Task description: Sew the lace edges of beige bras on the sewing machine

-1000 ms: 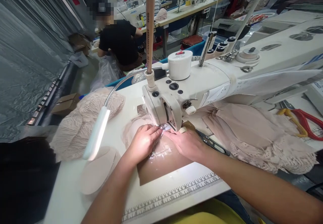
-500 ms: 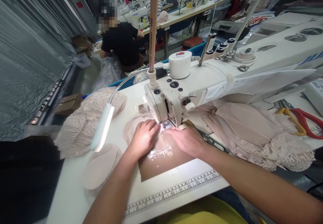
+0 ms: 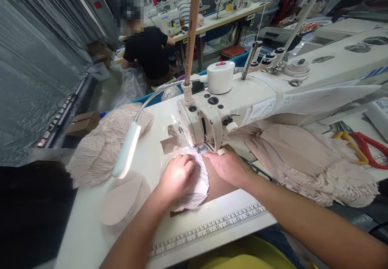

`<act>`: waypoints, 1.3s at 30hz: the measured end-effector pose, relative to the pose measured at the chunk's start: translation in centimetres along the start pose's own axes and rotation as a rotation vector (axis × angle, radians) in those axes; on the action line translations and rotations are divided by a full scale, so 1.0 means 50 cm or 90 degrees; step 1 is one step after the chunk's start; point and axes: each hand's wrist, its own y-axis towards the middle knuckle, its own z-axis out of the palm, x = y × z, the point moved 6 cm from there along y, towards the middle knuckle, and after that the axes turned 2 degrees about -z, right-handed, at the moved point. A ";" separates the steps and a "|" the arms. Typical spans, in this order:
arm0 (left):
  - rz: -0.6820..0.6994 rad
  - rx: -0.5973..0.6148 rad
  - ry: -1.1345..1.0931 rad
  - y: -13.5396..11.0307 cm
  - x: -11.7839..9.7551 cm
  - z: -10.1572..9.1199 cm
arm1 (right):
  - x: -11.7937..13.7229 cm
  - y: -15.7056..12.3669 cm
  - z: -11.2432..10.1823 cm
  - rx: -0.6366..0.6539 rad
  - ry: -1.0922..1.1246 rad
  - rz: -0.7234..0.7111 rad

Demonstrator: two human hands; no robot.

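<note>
A piece of pale pink lace fabric (image 3: 198, 184) lies under the white sewing machine head (image 3: 194, 125) and reaches toward the table's front edge. My left hand (image 3: 178, 176) rests on it with curled, closed fingers, holding the fabric just left of the presser foot (image 3: 201, 148). Part of the lace is hidden beneath that hand. On the brown plate (image 3: 220, 188) to the right, my right hand (image 3: 230, 167) lies with fingers stretched toward the presser foot. Its fingertips are close to the lace edge; nothing shows held in them.
A lamp (image 3: 127, 150) on a bent neck hangs left of my hands. Lace bundles (image 3: 93, 152) and beige oval pieces (image 3: 121, 204) lie to the left. Gathered beige fabric (image 3: 287, 152) and red-handled scissors (image 3: 368, 150) are at right. A co-worker (image 3: 148, 51) sits ahead.
The lace has come out toward me and now lies spread over the brown plate under my left hand. The right hand has stayed near the presser foot. The view has shifted slightly.
</note>
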 end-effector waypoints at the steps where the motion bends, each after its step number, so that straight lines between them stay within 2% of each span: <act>1: 0.020 0.000 -0.004 0.000 -0.003 0.002 | 0.000 -0.001 0.001 0.002 -0.002 -0.001; 5: 0.069 -0.001 0.001 -0.001 -0.010 0.008 | 0.010 -0.005 0.006 0.035 -0.009 -0.043; 11: 0.080 -0.002 0.022 0.002 -0.008 0.014 | 0.024 -0.005 0.011 0.091 -0.069 -0.063; 25: 0.123 -0.034 0.030 0.006 0.007 0.027 | 0.020 -0.003 0.027 0.078 -0.108 -0.045; 33: 0.119 -0.048 0.021 0.012 0.009 0.020 | 0.025 0.003 0.018 0.112 -0.094 -0.020; 39: 0.123 -0.075 0.006 0.016 0.006 0.014 | 0.024 0.001 0.020 0.102 -0.101 -0.026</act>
